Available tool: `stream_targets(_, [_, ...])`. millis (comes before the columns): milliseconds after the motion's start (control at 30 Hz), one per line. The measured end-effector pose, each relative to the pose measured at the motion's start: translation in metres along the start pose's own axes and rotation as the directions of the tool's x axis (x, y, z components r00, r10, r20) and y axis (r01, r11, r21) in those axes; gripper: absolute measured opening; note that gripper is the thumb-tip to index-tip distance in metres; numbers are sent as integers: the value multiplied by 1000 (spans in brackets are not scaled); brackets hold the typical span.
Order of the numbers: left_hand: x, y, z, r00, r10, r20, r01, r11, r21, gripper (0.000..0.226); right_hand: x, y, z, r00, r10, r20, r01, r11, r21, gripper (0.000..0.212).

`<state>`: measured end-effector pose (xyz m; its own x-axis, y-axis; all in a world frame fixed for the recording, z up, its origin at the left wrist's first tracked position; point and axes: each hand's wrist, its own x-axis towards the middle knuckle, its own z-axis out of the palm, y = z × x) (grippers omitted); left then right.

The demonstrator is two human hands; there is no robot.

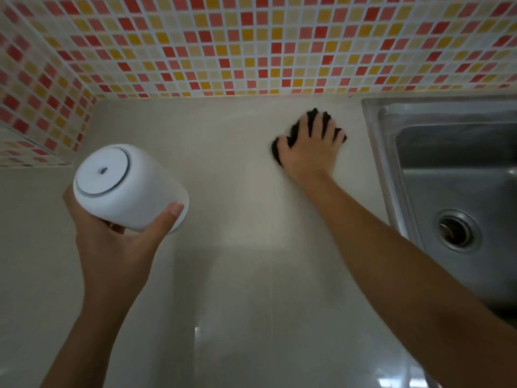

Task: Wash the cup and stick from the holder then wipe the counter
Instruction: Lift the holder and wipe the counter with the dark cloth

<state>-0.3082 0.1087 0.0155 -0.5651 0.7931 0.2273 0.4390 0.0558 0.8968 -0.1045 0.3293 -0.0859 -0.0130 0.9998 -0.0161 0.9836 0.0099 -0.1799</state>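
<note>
My left hand (117, 242) grips a white cup-shaped container (127, 186) above the counter's left side, tilted so its round base with a grey ring faces me. My right hand (310, 148) lies flat with spread fingers on a dark cloth (296, 130), pressing it onto the pale counter (229, 169) near the back wall, just left of the sink. No stick shows in this view.
A steel sink (453, 175) with a round drain (456, 231) fills the right side. Mosaic tiles in red, orange and cream (251, 43) cover the back wall and a left corner ledge (25, 152).
</note>
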Motion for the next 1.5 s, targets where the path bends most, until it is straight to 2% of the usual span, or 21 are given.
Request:
stream_targets(33, [-1,-1,1,1000,-6,-5,6,1000,-5,100,-4,-24,4,1000,-9,-18,9,1000,-5,73])
stream_targets(100, [1,-3,5,1000,-14,-18,14,1000,-22,100,-42,-74,15,979,-191,-64,193,981,18,75])
stream_targets(200, [4,-1,13,1000,-7,-30,6,999,-38,100,-130,-112,24,818,-575,0,570,810,140,74])
stream_targets(267, [7,2,15,1000,2,-21,-2,999,-39,99,-133,-96,24,728,-684,-35,678,713,179,69])
stream_targets(333, [9,4,11,1000,10,-12,-11,999,-42,100,-84,-66,23,772,-623,-125,634,769,85,62])
stream_targets(433, [8,0,1,1000,11,-4,-11,1000,-26,101,8,1,3,957,-267,-116,264,964,-36,65])
stream_targets(500, [5,-5,-8,1000,-14,-15,14,1000,-14,103,32,46,-5,992,-117,-45,115,992,-44,67])
stream_targets(633, [1,-15,-15,997,-65,-41,64,997,-40,104,-46,54,-1,981,-113,-155,111,994,-19,65])
stream_targets(700, [1,-13,-8,995,-80,-54,76,995,-61,102,-125,29,3,965,-237,-114,241,970,19,63])
stream_targets(733, [1,-10,-2,995,-79,-66,74,995,-72,100,-168,16,2,935,-350,-62,354,933,63,64])
stream_targets(800, [1,-2,9,994,-73,-84,66,994,-85,96,-242,2,-4,804,-592,54,579,801,153,66])
stream_targets(867, [1,6,14,996,-55,-69,48,995,-89,95,-257,11,-12,649,-749,133,725,661,193,67])
stream_targets(900, [2,8,14,998,-41,-57,36,996,-85,95,-238,22,-12,614,-782,110,759,623,191,65])
stream_targets(933, [2,9,12,999,-26,-46,23,997,-77,96,-208,33,-8,624,-777,85,762,628,157,61])
stream_targets(967, [3,9,9,999,-15,-36,13,998,-66,97,-171,46,-3,689,-723,40,718,690,93,59])
stream_targets(1067, [-1,10,2,1000,10,-17,-11,999,-46,99,-48,81,-8,951,-300,-76,298,954,-35,63])
stream_targets(1133, [-5,12,2,1000,22,-1,-22,999,-38,98,-3,72,-13,1000,-3,-20,3,1000,7,65])
stream_targets(1200, [-9,16,6,999,35,-6,-35,999,-37,95,-4,32,-9,998,60,-7,-60,998,12,67])
stream_targets(1300, [-13,22,17,999,33,-10,-34,998,-62,96,-86,-31,6,969,-242,-46,244,969,47,69])
stream_targets(1400, [-17,29,26,999,35,7,-34,998,-52,99,-245,-39,6,801,-599,20,585,788,192,66])
stream_targets(1500, [-18,31,25,998,46,52,-44,999,-31,102,-344,19,-10,682,-722,115,694,689,209,69])
